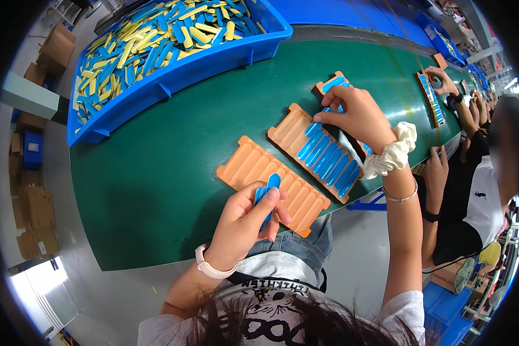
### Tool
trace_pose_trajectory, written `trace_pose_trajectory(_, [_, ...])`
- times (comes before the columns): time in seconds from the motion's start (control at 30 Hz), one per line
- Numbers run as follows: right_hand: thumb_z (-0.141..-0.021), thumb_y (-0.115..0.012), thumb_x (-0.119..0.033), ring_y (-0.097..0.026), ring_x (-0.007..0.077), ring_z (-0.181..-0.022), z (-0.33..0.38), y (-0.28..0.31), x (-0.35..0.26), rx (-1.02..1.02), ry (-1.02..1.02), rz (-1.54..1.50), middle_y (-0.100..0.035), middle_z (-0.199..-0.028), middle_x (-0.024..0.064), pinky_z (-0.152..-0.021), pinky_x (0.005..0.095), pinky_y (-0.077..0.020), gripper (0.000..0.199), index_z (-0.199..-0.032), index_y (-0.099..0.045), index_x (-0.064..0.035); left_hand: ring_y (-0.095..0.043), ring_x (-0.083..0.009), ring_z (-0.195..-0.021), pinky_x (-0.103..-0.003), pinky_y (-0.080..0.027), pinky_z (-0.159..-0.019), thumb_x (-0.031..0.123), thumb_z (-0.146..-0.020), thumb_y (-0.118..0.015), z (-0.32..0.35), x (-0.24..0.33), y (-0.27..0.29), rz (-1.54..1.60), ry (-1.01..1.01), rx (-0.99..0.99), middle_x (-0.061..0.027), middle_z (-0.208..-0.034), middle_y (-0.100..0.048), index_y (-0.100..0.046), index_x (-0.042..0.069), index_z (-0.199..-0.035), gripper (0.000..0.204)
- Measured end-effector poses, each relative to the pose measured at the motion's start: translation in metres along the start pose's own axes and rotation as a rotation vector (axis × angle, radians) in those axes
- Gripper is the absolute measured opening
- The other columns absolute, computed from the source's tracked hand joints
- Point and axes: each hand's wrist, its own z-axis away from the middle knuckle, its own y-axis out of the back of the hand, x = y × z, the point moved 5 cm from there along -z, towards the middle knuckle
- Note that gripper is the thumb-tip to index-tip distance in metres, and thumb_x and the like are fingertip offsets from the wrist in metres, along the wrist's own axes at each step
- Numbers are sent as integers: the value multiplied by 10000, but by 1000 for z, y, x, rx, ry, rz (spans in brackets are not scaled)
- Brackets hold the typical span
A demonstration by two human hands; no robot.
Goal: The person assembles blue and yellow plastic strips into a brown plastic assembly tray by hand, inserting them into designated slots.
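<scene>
Head camera view, looking down over a green conveyor table (155, 173). The left hand (245, 222) is gripping a small bundle of blue sticks (267, 193), fingers curled tight around them, hovering just above an empty orange slotted tray (254, 167). The right hand (357, 112) is pinching a single blue stick (328, 109) between thumb and fingertips, pressing it into a groove of a second orange tray (288, 130) that is already partly filled with a row of blue sticks. A large blue bin (173, 75) full of loose blue and yellow sticks is sitting at the far side of the table. Another person's hands (444, 81) are working on a further tray to the right.

Risk, as a judgement: the stick being placed may be landing crooked across two grooves, since it is entering at an angle. The bundle in the left hand could also be slipping loose, because the grip is covering only its lower half.
</scene>
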Motion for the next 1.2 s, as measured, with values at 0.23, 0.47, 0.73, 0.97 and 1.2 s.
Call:
trace_pose_trajectory(0.23, [-721,-771,-235,-600,249,-704,23,-15,-36,115,157,21,-591,-804,135,-644,350,-487,319,-847,-614,12,-382,-56,-425,-205,-288,-400,235,-961,-523,-1,-1,7,-64,-82,-7,-52,-581,-517,-520,-6,-868,258])
trace_pose_trajectory(0.47, [-856,-668,-222,-585,109,-735,57,-36,-74,-460,56,-685,-649,-809,69,-678,251,-476,233,-964,-668,-16,-369,-48,-462,-198,-304,-436,214,-972,-497,-8,-9,5,-26,-101,-25,-40,-652,-516,-498,8,-995,207])
trace_pose_trajectory(0.73, [-797,-689,-148,-524,91,-586,6,-7,-12,64,-23,-186,-588,-641,57,-553,241,-429,177,-905,-679,-8,-433,-76,-508,-196,-343,-454,113,-968,-440,-3,2,0,30,-248,65,-139,-940,-564,-349,14,-1306,364])
trace_pose_trajectory(0.97, [-791,-689,-156,-602,159,-634,-4,-25,-25,-136,-46,-47,-639,-735,93,-601,285,-485,247,-980,-643,-4,-435,-31,-476,-183,-361,-430,127,-944,-530,1,5,-1,-61,-123,12,-123,-868,-643,-461,-21,-1140,254])
trace_pose_trajectory(1.2, [-861,-679,-191,-579,71,-822,35,-36,-74,-595,9,-936,-645,-889,17,-741,224,-480,293,-1056,-620,19,-385,-22,-405,-180,-295,-375,180,-924,-590,0,5,11,26,-144,118,-71,-672,-609,-523,9,-941,184])
